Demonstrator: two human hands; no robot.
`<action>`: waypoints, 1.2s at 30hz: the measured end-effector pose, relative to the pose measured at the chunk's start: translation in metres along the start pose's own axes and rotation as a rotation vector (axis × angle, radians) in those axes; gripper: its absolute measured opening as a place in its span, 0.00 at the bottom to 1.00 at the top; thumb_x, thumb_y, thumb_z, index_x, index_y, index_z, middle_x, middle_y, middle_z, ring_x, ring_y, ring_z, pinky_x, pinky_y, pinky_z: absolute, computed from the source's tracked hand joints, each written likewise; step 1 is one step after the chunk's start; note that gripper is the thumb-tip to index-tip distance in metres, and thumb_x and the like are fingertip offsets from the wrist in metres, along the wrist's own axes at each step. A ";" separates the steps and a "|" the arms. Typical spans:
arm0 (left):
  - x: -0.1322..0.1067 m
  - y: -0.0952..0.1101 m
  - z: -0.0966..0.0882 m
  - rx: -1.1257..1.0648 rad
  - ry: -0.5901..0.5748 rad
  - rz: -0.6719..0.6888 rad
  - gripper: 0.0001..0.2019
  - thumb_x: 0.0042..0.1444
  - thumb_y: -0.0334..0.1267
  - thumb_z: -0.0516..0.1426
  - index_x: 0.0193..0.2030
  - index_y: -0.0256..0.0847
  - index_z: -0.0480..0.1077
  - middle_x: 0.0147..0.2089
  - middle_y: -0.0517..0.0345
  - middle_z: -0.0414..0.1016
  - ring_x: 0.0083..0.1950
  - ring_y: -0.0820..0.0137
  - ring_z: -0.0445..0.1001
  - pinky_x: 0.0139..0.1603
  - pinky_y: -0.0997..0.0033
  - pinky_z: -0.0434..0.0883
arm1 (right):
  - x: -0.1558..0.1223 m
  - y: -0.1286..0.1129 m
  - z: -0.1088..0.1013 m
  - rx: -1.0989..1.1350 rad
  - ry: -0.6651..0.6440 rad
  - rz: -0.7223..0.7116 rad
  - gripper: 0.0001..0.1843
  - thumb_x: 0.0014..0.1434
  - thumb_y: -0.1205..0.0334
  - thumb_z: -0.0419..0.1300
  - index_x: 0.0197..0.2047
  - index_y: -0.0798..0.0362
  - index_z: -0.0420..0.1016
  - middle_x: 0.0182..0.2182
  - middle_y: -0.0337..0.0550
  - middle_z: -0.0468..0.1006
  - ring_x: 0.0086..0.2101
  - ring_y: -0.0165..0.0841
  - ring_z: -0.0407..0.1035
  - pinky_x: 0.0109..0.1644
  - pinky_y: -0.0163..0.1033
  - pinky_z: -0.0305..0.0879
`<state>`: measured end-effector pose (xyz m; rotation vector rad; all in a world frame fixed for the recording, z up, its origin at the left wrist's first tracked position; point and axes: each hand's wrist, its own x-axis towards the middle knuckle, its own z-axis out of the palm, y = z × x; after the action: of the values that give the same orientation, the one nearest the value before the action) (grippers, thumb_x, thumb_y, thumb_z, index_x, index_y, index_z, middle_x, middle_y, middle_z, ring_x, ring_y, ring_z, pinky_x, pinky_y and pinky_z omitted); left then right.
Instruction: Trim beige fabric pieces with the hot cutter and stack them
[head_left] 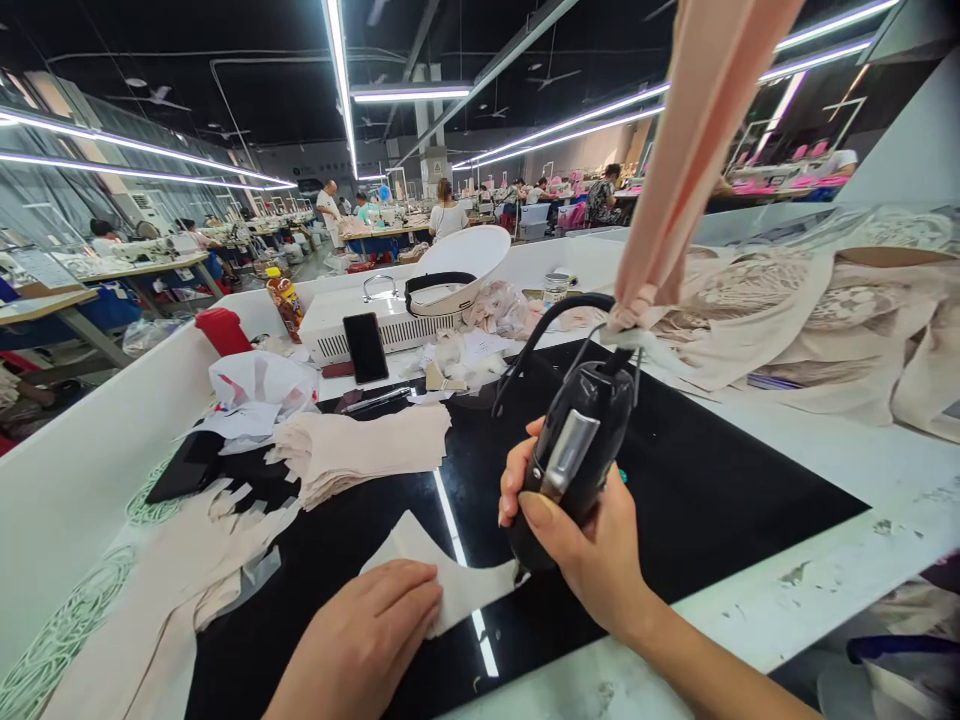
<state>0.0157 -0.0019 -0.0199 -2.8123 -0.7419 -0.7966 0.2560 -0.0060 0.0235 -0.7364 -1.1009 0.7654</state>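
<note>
My right hand [581, 545] is wrapped round a black hand-held cutting tool [574, 455], whose tip meets the edge of a small pale fabric piece [450, 575] on the black work surface [720, 500]. A pink strap [694, 150] hangs from above and holds the tool's cable. My left hand [360, 640] lies on the fabric piece, fingers flat and together, pressing it down. A stack of cut pale pink pieces [360, 450] sits just beyond my left hand.
Fabric offcuts [165, 600] trail off to the left. A phone [365, 347] leans on a white box [337, 325], with a white lamp [457, 265] behind. Lace fabric [840, 300] is heaped at the right. A red container [223, 330] stands back left. Other people work at distant tables.
</note>
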 end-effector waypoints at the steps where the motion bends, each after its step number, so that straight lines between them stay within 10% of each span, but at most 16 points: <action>1: -0.002 -0.004 -0.003 0.023 -0.009 0.010 0.18 0.82 0.37 0.45 0.50 0.41 0.77 0.49 0.55 0.86 0.47 0.70 0.87 0.51 0.74 0.83 | 0.004 0.003 -0.002 -0.009 0.011 0.000 0.15 0.61 0.59 0.72 0.46 0.45 0.70 0.31 0.35 0.78 0.25 0.30 0.71 0.28 0.37 0.74; 7: -0.013 -0.005 0.001 0.044 -0.067 0.035 0.17 0.78 0.31 0.46 0.49 0.41 0.77 0.47 0.53 0.85 0.42 0.67 0.86 0.47 0.72 0.84 | 0.027 0.014 -0.002 -0.038 0.044 -0.005 0.14 0.59 0.59 0.72 0.42 0.47 0.70 0.30 0.33 0.75 0.25 0.31 0.70 0.30 0.39 0.73; 14: 0.007 0.007 -0.004 -0.229 -0.491 -0.219 0.09 0.70 0.28 0.56 0.42 0.44 0.76 0.43 0.59 0.80 0.37 0.71 0.83 0.40 0.76 0.81 | 0.026 0.009 0.007 -0.008 0.043 0.016 0.14 0.59 0.59 0.71 0.43 0.47 0.69 0.29 0.33 0.75 0.24 0.30 0.70 0.29 0.38 0.72; 23: 0.065 -0.018 0.010 -0.459 -0.588 -0.303 0.26 0.58 0.36 0.75 0.58 0.44 0.70 0.70 0.48 0.74 0.78 0.51 0.64 0.80 0.40 0.59 | 0.023 0.010 0.014 -0.014 0.036 0.038 0.16 0.58 0.58 0.71 0.43 0.46 0.68 0.30 0.33 0.75 0.25 0.31 0.70 0.30 0.39 0.72; 36: 0.062 -0.029 0.013 -0.470 -0.683 -0.271 0.28 0.54 0.50 0.76 0.58 0.47 0.75 0.67 0.47 0.76 0.81 0.45 0.55 0.80 0.24 0.41 | 0.021 0.011 0.029 0.033 -0.006 0.057 0.14 0.56 0.61 0.69 0.38 0.46 0.65 0.30 0.32 0.73 0.26 0.30 0.68 0.31 0.37 0.71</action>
<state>0.0533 0.0527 0.0013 -3.4991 -1.1702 0.0191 0.2326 0.0213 0.0333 -0.7407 -1.0746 0.8323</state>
